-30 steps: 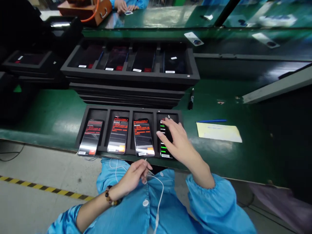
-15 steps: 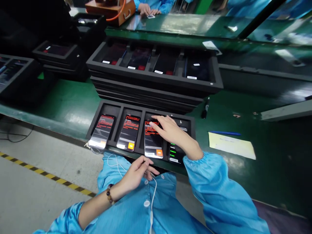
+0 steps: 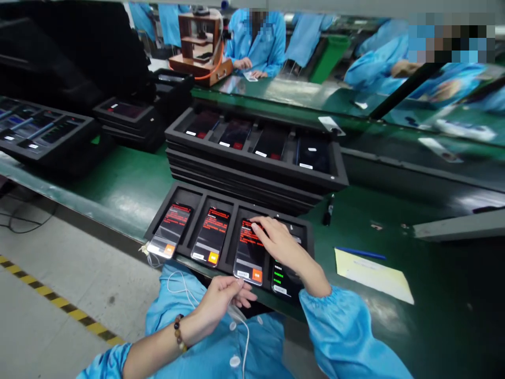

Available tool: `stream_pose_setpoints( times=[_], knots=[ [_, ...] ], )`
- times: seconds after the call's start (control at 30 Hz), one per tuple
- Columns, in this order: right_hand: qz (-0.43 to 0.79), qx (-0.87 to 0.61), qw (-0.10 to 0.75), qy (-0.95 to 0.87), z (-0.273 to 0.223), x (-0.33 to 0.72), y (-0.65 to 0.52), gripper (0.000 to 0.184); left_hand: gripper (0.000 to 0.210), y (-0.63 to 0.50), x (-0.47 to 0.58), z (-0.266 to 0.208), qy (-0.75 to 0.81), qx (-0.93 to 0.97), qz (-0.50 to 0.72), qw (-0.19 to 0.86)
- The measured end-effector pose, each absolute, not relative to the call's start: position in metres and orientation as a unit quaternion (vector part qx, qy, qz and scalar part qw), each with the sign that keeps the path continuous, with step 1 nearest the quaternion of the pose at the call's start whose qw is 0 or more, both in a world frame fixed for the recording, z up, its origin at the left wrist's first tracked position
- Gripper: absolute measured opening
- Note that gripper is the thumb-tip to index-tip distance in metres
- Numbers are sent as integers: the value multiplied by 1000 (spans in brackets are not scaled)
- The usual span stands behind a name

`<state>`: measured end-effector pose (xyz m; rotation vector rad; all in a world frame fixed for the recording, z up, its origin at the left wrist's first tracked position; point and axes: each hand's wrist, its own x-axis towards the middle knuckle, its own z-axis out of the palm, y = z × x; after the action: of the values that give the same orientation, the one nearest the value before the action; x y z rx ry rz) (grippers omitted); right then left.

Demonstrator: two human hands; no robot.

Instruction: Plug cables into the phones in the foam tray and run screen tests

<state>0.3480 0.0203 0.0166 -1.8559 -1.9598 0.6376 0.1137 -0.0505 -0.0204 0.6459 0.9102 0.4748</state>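
Green workbench [image 3: 130,168] runs across a workshop, bearing a stack of black foam trays [image 3: 236,181] and, nearer, a single compartmented foam tray [image 3: 310,242]. Third from the left in this one, a smartphone [image 3: 248,258] lies face up, its long axis running away from the camera, top end far and leaning slightly right, near end over the front rim. Red characters, too small to read, fill the upper screen; print on the white label [image 3: 242,274] at the near left corner is equally illegible. Its glass is dark and glossy, with a grey band and an orange-red button [image 3: 256,276] low down. The right hand [image 3: 282,245] is loosely open, palm down, fingertips at the upper screen, gripping nothing; I cannot tell whether they touch. The left hand [image 3: 223,295], just beside the near end, pinches a white cable [image 3: 246,337] between thumb and forefinger, other fingers loosely spread.
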Motion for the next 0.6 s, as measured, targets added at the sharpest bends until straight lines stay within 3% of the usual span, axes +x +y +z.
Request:
stream_pose_setpoints(
  times=[0.6],
  knots=[
    [199,-682,173,-682,13,341,20,58,74,-41,107,-17,418,336,194,822]
  ],
)
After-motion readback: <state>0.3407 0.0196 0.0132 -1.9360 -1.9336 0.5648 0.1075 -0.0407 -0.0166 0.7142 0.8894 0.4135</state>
